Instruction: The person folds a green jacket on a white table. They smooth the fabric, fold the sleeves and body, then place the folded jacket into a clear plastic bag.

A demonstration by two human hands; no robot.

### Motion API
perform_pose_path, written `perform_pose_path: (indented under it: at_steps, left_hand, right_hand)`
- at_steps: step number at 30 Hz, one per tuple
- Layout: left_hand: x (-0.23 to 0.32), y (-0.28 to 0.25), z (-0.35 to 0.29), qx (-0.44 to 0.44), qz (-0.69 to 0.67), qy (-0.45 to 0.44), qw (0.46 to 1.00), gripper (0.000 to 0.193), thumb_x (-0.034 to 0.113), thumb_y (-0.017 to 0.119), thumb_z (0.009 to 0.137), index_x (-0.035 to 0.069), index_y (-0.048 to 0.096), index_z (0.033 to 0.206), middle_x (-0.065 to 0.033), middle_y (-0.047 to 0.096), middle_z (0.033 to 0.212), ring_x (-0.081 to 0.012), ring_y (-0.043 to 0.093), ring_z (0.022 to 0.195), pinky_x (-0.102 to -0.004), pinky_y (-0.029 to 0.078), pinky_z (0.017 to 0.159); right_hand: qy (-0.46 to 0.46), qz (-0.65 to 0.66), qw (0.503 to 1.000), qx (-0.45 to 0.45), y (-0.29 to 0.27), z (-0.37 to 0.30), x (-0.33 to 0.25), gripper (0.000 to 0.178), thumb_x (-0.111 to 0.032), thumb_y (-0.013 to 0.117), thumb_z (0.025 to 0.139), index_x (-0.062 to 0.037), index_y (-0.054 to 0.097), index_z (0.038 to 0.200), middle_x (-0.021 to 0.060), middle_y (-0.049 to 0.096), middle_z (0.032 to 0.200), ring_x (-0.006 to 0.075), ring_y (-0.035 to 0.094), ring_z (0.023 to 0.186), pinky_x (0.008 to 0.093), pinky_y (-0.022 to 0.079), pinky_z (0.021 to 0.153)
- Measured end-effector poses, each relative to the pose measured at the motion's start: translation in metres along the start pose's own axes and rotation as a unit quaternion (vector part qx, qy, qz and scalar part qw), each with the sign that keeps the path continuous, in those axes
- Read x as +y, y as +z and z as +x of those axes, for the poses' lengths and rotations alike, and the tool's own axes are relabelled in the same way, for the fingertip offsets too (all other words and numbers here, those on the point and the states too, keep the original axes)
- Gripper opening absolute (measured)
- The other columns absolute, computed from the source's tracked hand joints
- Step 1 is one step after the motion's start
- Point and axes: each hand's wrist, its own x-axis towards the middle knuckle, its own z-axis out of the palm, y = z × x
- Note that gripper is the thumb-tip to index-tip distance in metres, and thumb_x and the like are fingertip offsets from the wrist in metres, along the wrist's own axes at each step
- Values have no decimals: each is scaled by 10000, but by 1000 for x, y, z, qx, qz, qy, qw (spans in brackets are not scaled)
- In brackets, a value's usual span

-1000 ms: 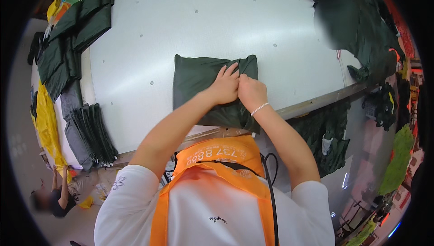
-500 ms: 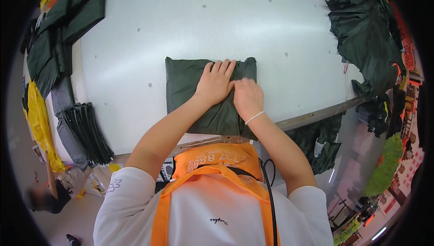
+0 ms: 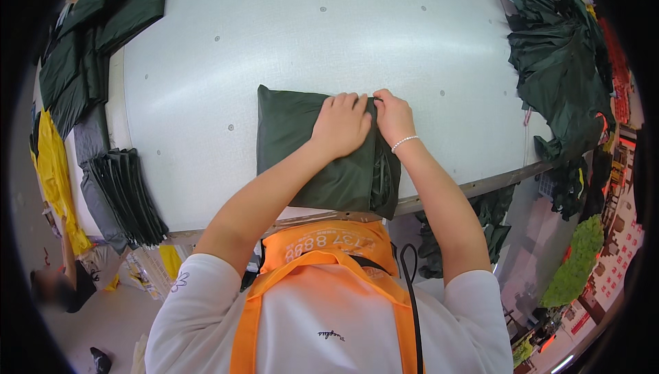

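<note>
A square bundle of dark green folded fabric (image 3: 292,123), smooth and slightly shiny, lies near the table's front edge. My left hand (image 3: 341,125) rests flat over its upper right part, fingers stretched toward the far edge. Just to the right, my right hand (image 3: 396,118) pinches the bundle's far right corner between thumb and fingers. A bracelet circles that wrist. Below the right hand, the bundle's right side shows loose, creased layers along a fold.
Dark green folded packets (image 3: 134,13) lie along the table's left side, above a fanned stack of dark pieces (image 3: 127,195). Loose dark green fabric (image 3: 559,65) is heaped at the right edge. The pale table (image 3: 329,44) has small round marks. Another person (image 3: 65,285) is at lower left.
My right hand has moved up and right from the bundle's middle to its far right corner. My left hand has shifted slightly right and down. The right-hand layers now show more.
</note>
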Motion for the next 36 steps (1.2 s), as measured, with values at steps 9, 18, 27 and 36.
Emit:
perform_pose_path:
  at_steps: [9, 18, 27, 36]
  left_hand:
    - [0, 6, 52, -130, -70, -220, 964, 216, 279, 552, 843, 131, 694, 912, -58, 655, 953, -270, 530, 1003, -415, 384, 855]
    - [0, 9, 59, -130, -74, -268, 952, 214, 255, 540, 802, 135, 699, 881, -66, 674, 933, -265, 597, 949, -415, 409, 846]
    - [13, -6, 41, -109, 24, -111, 988, 510, 508, 550, 811, 53, 632, 1027, -111, 623, 1057, -278, 555, 1044, -478, 353, 932]
    - [23, -12, 20, -156, 74, -58, 983, 774, 712, 551, 728, -12, 583, 1001, -159, 608, 1036, -270, 544, 1027, -414, 374, 904]
  right_hand:
    - [43, 8, 999, -16, -1, -1, -3, 77, -108, 538, 865, -34, 536, 845, 184, 635, 790, 377, 602, 771, 453, 470, 675]
    - [-44, -40, 997, -41, -37, -66, -27, 59, -102, 535, 874, -56, 507, 900, 151, 606, 825, 373, 584, 706, 440, 474, 615]
    - [10, 89, 993, 79, -36, -115, -32, 202, -114, 631, 820, -35, 533, 977, 117, 560, 799, 313, 551, 639, 383, 464, 585]
    - [137, -57, 986, 71, -22, -142, -40, 195, -133, 640, 804, -22, 506, 893, 141, 570, 811, 325, 581, 765, 408, 476, 654]
